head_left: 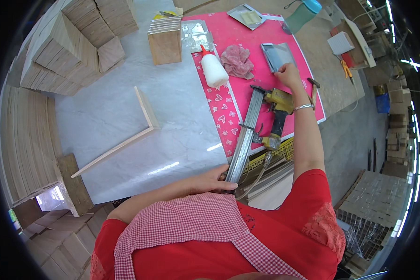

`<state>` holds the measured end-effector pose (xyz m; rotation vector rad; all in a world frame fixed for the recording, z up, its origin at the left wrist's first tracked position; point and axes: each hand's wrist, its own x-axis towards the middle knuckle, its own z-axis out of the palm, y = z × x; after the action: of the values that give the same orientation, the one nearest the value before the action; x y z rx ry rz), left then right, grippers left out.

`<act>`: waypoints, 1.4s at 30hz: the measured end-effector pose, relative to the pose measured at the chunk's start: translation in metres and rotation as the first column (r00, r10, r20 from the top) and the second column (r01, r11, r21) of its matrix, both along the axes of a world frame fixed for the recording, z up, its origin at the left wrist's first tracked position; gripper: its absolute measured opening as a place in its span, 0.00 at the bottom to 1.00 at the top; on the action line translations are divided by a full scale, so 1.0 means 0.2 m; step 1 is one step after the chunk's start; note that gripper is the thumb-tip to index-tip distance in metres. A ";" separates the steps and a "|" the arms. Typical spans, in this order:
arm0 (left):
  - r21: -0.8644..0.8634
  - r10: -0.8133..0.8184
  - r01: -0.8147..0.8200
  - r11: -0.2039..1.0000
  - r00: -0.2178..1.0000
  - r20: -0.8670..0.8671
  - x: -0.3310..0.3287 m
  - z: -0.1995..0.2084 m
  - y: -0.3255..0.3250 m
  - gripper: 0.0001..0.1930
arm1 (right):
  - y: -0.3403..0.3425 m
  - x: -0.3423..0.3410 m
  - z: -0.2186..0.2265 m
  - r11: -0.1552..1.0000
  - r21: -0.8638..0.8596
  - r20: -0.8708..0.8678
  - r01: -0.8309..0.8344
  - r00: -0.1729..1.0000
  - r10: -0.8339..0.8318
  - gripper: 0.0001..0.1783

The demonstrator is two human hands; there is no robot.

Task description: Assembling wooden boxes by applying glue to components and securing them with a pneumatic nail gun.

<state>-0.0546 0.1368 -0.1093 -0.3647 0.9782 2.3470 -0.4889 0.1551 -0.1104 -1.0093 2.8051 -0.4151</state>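
While the left hand (213, 180) grips the ridged metal magazine (241, 151) of a yellow-and-black nail gun (278, 122) lying partly on the slick pink surface (261, 80), the right hand (290, 75) has bent fingers at a flat, glossy box (277, 55); whether they pinch anything, I can't tell. Nearby are a crumpled, fuzzy cloth (238, 61) and a smooth white bottle (214, 71).

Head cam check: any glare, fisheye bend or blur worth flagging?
Head view: streaks of glare on the marbled tabletop, toward its near edge; tube lights blown out near the right rim; fisheye bows the wood stack at left, and the picture's corners go black; left hand and right hand show no obvious motion blur.
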 end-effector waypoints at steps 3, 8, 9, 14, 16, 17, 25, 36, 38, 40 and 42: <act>0.012 0.022 -0.022 1.000 1.000 -0.016 0.01 -0.02 0.02 0.41 | 0.01 -0.01 0.00 1.000 0.023 -0.015 0.007 1.000 -0.006 0.11; 0.010 0.033 -0.032 0.999 0.999 -0.026 0.01 -0.03 0.03 0.41 | 0.00 0.01 -0.01 0.999 -0.014 -0.074 0.029 0.997 -0.030 0.10; 0.010 0.034 -0.033 0.999 0.999 -0.027 0.01 -0.02 0.03 0.41 | 0.00 0.02 -0.01 0.999 -0.031 -0.084 0.027 0.996 -0.029 0.10; 0.000 0.018 -0.018 1.000 1.000 -0.007 0.02 0.01 0.03 0.42 | 0.07 0.08 0.05 0.970 -0.226 -0.083 0.089 0.990 -0.110 0.12; -0.004 0.010 -0.010 1.000 1.000 -0.006 0.02 0.01 0.02 0.42 | 0.11 0.15 0.10 0.929 -0.342 -0.010 0.145 0.987 -0.158 0.12; 0.003 0.011 -0.011 1.000 1.000 0.002 0.02 0.00 0.02 0.42 | 0.14 0.21 0.11 0.903 -0.392 0.032 0.176 0.984 -0.178 0.13; -0.032 0.066 -0.067 0.997 0.997 -0.037 0.05 -0.08 0.07 0.34 | 0.39 1.04 0.06 0.823 -0.565 0.165 0.060 0.985 0.041 0.12; -0.069 -0.012 0.013 0.998 1.000 0.013 0.05 -0.11 0.09 0.33 | 0.35 1.11 -0.04 0.869 -0.494 0.009 0.036 0.999 -0.036 0.13; -0.064 -0.011 0.012 0.998 1.000 0.017 0.05 -0.10 0.09 0.33 | 0.34 1.11 -0.05 0.862 -0.507 0.005 0.031 0.999 -0.034 0.14; -0.056 -0.013 0.014 0.998 1.000 0.025 0.04 -0.09 0.08 0.34 | 0.33 1.11 -0.05 0.859 -0.511 0.003 0.030 0.999 -0.033 0.14; -0.056 -0.007 0.008 0.998 1.000 0.014 0.04 -0.10 0.08 0.34 | 0.31 1.13 -0.01 0.886 -0.452 0.100 0.101 0.993 -0.063 0.15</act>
<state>-0.0459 0.1537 -0.1292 -0.3980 1.0382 2.3110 -0.2628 0.2162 -0.1119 -0.9170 2.7381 -1.1443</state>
